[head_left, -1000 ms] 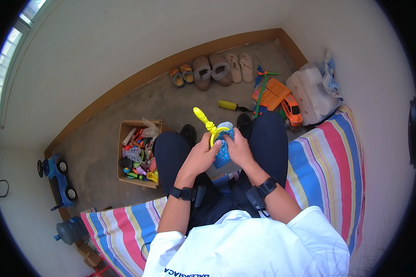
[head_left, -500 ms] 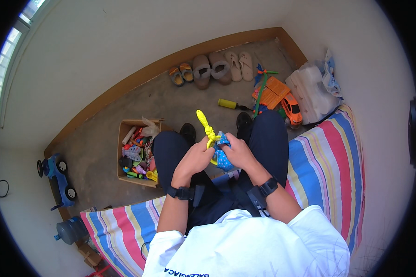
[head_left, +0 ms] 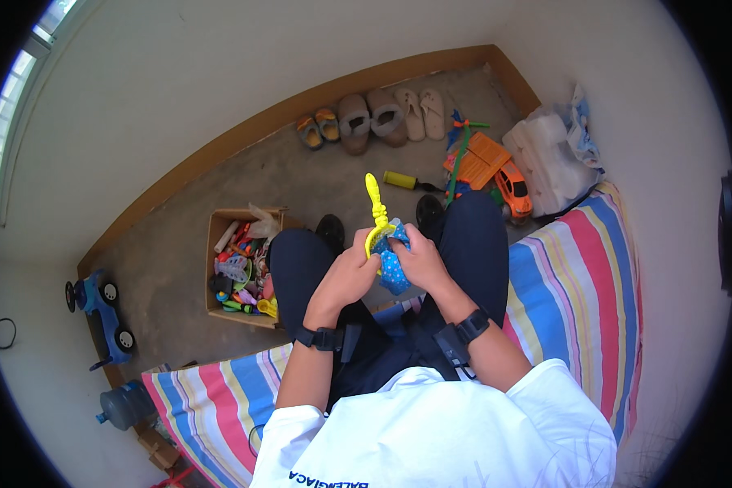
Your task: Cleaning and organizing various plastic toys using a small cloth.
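Between my knees my left hand [head_left: 343, 271] grips the round rim of a yellow plastic toy [head_left: 376, 203] with a long knobbly handle. That handle points away from me, and what sits inside the round part is hard to make out. A blue cloth with small white spots [head_left: 395, 276] is bunched in my right hand [head_left: 422, 259], pressed against the toy's ring. Both sets of fingers are closed, and the two hands nearly meet at the ring.
Left of my legs stands a cardboard box [head_left: 244, 319] of mixed small toys. An orange toy car [head_left: 512, 187] and a yellow hand pump [head_left: 400, 180] lie on the floor ahead. Several slippers [head_left: 355, 130] line the far wall. Striped fabric [head_left: 573, 268] spreads beneath me.
The yellow toy has turned so its handle stands straighter and farther forward, showing more of its ring. My right hand has shifted slightly with the blue cloth still in it.
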`<state>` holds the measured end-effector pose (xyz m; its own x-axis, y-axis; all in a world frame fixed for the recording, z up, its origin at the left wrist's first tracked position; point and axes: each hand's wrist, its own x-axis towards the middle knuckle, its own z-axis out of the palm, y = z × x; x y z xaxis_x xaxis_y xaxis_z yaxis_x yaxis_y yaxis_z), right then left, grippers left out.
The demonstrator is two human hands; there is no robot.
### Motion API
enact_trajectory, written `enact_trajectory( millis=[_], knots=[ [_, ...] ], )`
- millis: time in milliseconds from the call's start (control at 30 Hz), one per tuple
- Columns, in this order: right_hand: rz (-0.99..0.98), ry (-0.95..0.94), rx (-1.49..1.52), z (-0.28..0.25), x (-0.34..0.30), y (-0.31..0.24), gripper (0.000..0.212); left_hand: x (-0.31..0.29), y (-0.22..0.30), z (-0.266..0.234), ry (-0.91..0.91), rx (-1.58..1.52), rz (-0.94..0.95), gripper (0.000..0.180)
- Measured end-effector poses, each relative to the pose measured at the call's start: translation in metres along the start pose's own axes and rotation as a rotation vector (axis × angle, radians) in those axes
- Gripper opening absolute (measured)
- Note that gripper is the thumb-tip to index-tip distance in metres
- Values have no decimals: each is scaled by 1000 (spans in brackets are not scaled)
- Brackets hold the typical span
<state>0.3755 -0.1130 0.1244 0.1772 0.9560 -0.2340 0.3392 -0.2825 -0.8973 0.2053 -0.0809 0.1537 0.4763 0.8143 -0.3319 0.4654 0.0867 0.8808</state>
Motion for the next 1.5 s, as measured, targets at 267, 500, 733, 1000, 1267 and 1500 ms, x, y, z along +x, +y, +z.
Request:
enact_trajectory(
  millis=[267, 500, 733, 1000, 1267, 1500],
  knots=[
    [-39, -190, -95, -8, -5, -1, 26, 1, 5, -8, -89, 76, -46, 30],
    [-63, -162, -78, -8, -3, -2, 28, -1, 3, -2, -34, 39, -16, 31],
    [1, -194, 127, 4, 6, 9, 32, 3, 3, 5, 255, 114, 20, 34],
    [54, -231, 239, 4, 7, 11, 36, 5, 1, 12, 389, 92, 37, 34],
    [24, -163, -174, -4, 2, 2, 27, 13, -10, 13, 339, -168, 171, 34],
    [-127, -26, -130, 4, 2, 12, 29, 10, -10, 8, 245, -1, 142, 27]
  ],
)
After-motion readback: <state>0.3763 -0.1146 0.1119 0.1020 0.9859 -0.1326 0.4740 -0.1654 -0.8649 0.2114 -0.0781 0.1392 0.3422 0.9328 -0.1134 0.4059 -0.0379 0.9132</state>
